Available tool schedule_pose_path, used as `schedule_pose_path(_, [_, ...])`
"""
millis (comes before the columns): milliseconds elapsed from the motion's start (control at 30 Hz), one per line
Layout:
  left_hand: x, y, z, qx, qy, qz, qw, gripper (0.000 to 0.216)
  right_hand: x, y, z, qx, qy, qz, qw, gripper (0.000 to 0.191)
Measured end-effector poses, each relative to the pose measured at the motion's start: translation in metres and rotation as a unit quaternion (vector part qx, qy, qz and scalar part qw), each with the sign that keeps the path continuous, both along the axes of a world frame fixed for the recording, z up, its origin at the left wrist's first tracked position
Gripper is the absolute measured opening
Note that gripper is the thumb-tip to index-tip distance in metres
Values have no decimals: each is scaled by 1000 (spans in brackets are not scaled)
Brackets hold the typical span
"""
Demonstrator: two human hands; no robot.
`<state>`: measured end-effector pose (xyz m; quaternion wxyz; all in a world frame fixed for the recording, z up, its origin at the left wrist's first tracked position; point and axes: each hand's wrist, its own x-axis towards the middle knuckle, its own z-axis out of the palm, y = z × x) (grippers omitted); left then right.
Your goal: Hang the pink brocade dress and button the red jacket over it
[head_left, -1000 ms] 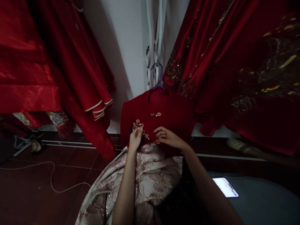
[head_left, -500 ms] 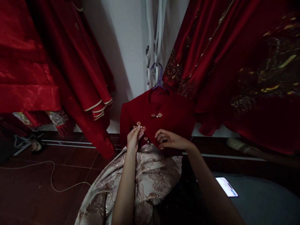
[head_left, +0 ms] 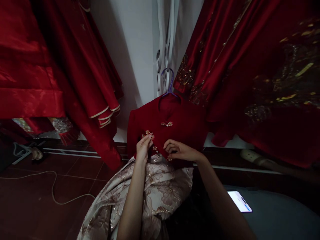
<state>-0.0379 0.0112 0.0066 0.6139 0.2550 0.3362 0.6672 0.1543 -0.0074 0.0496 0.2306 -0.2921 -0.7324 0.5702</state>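
A dark red jacket (head_left: pixel 186 111) with a round neckline hangs from a purple hanger (head_left: pixel 171 87). Gold flower-shaped clasps with pearls run down its front, the top one (head_left: pixel 166 123) below the neckline. With thumb and fingertips, my left hand (head_left: pixel 142 149) pinches a jewelled clasp (head_left: pixel 147 133) on the left front panel; the fingers partly cover it. Another clasp (head_left: pixel 155 148) sits just below that hand. My right hand (head_left: pixel 182 150) has its fingers curled on the right panel's front edge, just above a lower clasp (head_left: pixel 169 159).
Pale floral brocade fabric (head_left: pixel 160 191) spreads below the jacket. Red garments (head_left: pixel 87 66) hang at left, and sequinned red ones (head_left: pixel 225 66) at right. A lit phone (head_left: pixel 239 201) lies on a grey surface (head_left: pixel 280 213). A white cable (head_left: pixel 53 186) crosses the tiled floor.
My right hand has shifted slightly left along with the jacket's edge. My left hand still pinches the clasp and has barely moved.
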Motion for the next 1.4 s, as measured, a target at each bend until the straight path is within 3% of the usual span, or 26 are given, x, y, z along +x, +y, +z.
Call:
schedule_pose_path(300, [-2, 5, -8, -4, 20, 56, 998, 30, -7, 1, -4, 13, -2, -11, 1000, 33])
schedule_pose_path(700, [-3, 1, -4, 2, 38, 65, 997, 31, -10, 0, -5, 16, -3, -18, 1000, 34])
schedule_pose_path(867, [1, -3, 9, 9, 97, -23, 995, 38, -6, 4, -10, 21, -4, -13, 1000, 29])
schedule_pose_path(933, [7, -1, 23, 71, 183, -14, 981, 35, -1, 6, -12, 18, -14, -10, 1000, 27])
schedule_pose_path(967, [11, 1, 31, 120, 240, 5, 963, 32, 2, 7, -12, 16, -20, -8, 1000, 27])
schedule_pose_path(1033, [18, 8, 49, 219, 373, 38, 901, 25, 7, 7, -11, 11, -32, -6, 999, 26])
schedule_pose_path(1133, [25, 20, 72, 299, 588, 57, 749, 24, 13, 5, -7, 1, -48, -5, 999, 23])
schedule_pose_path(1233, [24, 32, 86, 338, 723, 57, 599, 24, 18, 4, -4, 1, -57, -3, 998, 22])
schedule_pose_path(1300, [22, 40, 94, 374, 754, 51, 538, 20, 22, 4, -5, 6, -64, -2, 998, 22])
schedule_pose_path(1400, [17, 48, 106, 422, 759, 32, 495, 16, 26, 7, -9, 11, -72, -9, 997, 23])
